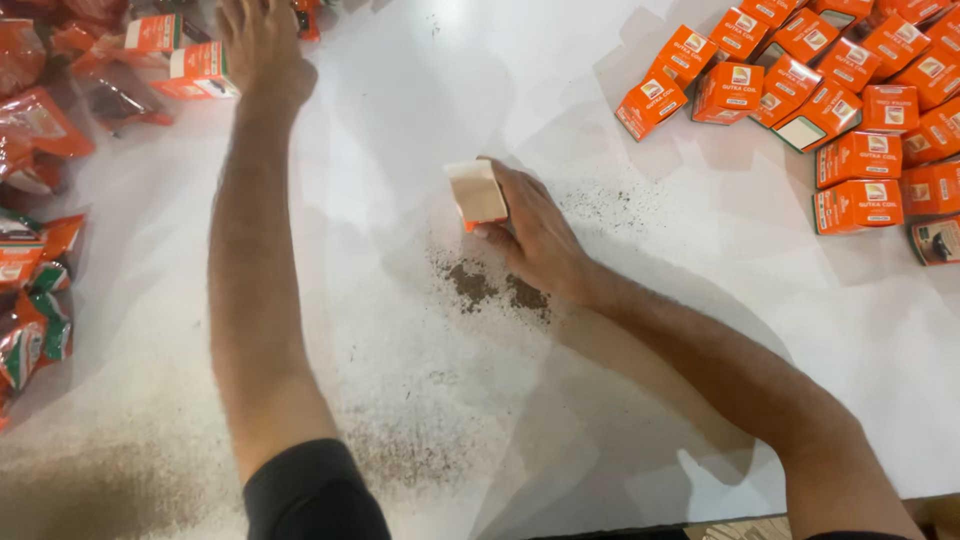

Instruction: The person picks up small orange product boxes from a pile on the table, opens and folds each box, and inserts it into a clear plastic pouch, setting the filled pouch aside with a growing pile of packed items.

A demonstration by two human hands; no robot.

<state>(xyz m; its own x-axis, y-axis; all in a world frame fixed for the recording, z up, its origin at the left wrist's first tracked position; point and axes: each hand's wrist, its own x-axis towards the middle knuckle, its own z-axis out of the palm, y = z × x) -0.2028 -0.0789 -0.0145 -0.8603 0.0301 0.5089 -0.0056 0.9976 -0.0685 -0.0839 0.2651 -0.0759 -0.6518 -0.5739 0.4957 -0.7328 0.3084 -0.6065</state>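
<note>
Our right hand (535,235) grips a small box (477,192) upright on the bench (400,120); our left hand (260,45) reaches toward packets (195,70), its grip probably open. We should keep the box steady above the spilled powder (490,288).

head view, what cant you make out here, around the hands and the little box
- Left hand: fingertips cut off by the top edge, so its grip is unclear.
- Small box: lower part hidden by the right hand; contents unseen.
- Orange boxes: pile cut off by the top and right edges.
- Orange packets: cut off by the left edge, blurred.
</note>
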